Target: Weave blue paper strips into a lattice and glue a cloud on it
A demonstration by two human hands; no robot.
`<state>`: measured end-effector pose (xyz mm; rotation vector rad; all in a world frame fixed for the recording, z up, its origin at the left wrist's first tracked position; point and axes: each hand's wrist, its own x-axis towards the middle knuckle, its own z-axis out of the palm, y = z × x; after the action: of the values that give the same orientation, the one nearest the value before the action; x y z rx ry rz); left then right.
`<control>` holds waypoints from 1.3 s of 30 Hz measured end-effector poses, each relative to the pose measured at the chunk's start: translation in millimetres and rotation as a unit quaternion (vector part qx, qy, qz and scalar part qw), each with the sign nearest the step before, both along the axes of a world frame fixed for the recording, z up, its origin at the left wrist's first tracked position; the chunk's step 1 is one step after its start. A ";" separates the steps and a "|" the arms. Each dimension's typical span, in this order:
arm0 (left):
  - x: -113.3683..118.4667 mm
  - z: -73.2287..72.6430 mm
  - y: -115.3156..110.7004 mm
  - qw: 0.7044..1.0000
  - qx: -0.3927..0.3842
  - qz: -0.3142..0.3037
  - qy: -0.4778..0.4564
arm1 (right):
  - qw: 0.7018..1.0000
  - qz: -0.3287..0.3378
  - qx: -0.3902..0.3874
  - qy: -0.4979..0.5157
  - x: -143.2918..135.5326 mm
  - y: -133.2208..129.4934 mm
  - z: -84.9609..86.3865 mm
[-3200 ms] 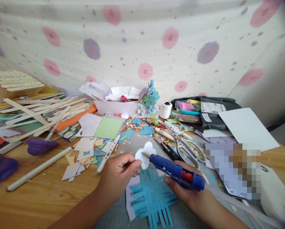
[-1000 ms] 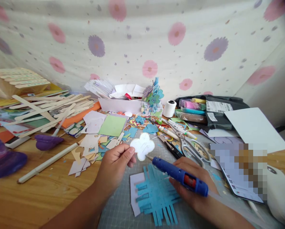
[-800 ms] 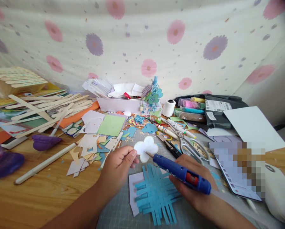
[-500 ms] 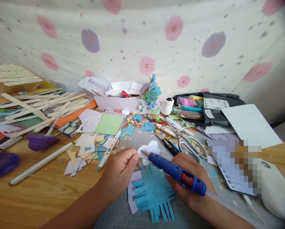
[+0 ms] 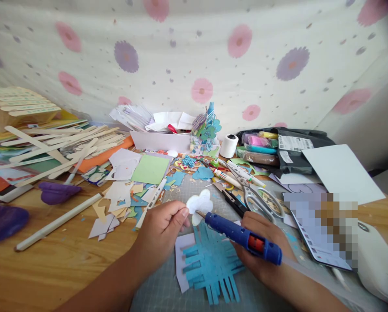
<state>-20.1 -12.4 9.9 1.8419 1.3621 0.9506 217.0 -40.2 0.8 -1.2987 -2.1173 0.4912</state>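
Note:
Between thumb and fingers, my left hand (image 5: pixel 164 227) pinches a small white cloud-shaped paper cutout (image 5: pixel 200 204) by its left edge. My right hand (image 5: pixel 262 242) is wrapped round a blue hot glue gun (image 5: pixel 242 236), with a clear glue stick running out of its back end. The gun's metal nozzle points left and meets the lower part of the cutout; whether glue is coming out I cannot tell. Under both hands lies a woven piece of blue paper strips (image 5: pixel 210 264) with loose ends, on top of a pale lilac paper (image 5: pixel 181 277).
A grey cutting mat (image 5: pixel 158 277) covers the wooden table's middle. Beyond my right hand lie scissors (image 5: pixel 262 201) and a black cutter (image 5: pixel 229 199). Paper scraps (image 5: pixel 119 201) and craft sticks (image 5: pixel 50 147) crowd the left. A phone (image 5: pixel 317 234) and white thread spool (image 5: pixel 229 146) are right.
The cloud cutout has tilted in my left hand, its right side rising. The glue gun's nozzle has shifted slightly right and down, from the cutout's left part to its lower part.

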 end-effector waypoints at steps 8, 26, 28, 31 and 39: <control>-1.0 2.7 4.0 0.994 -0.054 0.043 -0.087 | 0.996 0.047 -0.048 0.054 -0.6 -0.3 2.2; -2.9 -1.1 5.1 0.988 -0.055 0.059 -0.133 | 0.998 -0.046 0.032 -0.020 11.4 8.4 -8.4; -2.9 -0.5 4.8 0.991 -0.045 0.053 -0.117 | 0.999 -0.041 0.022 0.000 11.6 9.4 -6.7; -3.0 0.8 4.2 0.996 -0.027 0.039 -0.078 | 0.999 -0.018 0.017 0.049 9.7 10.3 -3.9; -4.5 -4.1 2.6 1.000 -0.020 0.008 -0.017 | 0.997 -0.021 0.018 0.075 7.7 11.4 0.5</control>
<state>-24.6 -9.8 5.8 1.7795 1.3680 0.9523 224.7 -28.8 1.3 -1.2439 -1.9623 0.5153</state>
